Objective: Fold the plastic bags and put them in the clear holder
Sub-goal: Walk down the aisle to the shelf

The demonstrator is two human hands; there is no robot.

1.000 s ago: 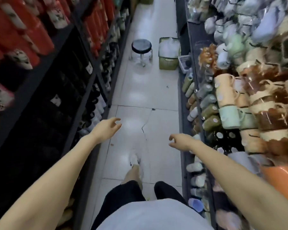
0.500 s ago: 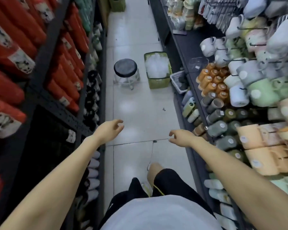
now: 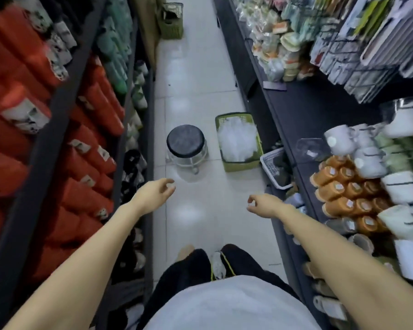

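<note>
Red packs point(image 3: 22, 67) filled the shelves along the left of the aisle. The left hand point(image 3: 156, 192) reached out over the floor point(image 3: 193, 91), nearer the camera than the stool point(image 3: 186, 142). Its fingers were loosely curled toward the thumb and had hold of nothing. The stool, black-topped and round, stood in the middle of the aisle.

Just right of the stool a green basket point(image 3: 242, 166) sat on the floor, and the bags point(image 3: 237, 141) lay inside it as a crumpled white heap. A white basket point(image 3: 273, 167) sat just beside it, at the foot of the right shelves.

The right hand point(image 3: 263, 204) was held out over the floor, near those shelves. Its fingers were loosely curled, the forefinger close to the thumb, with nothing between them. Both hands were well apart from the bags.

Further right, the holder point(image 3: 312, 147) stood on the black shelf point(image 3: 319, 115), above the white basket and just left of the white mugs point(image 3: 341, 139). Whether it held anything could not be told. Orange cups point(image 3: 338, 186) lay stacked below the mugs, and a second green basket point(image 3: 172, 22) stood far up the aisle.
</note>
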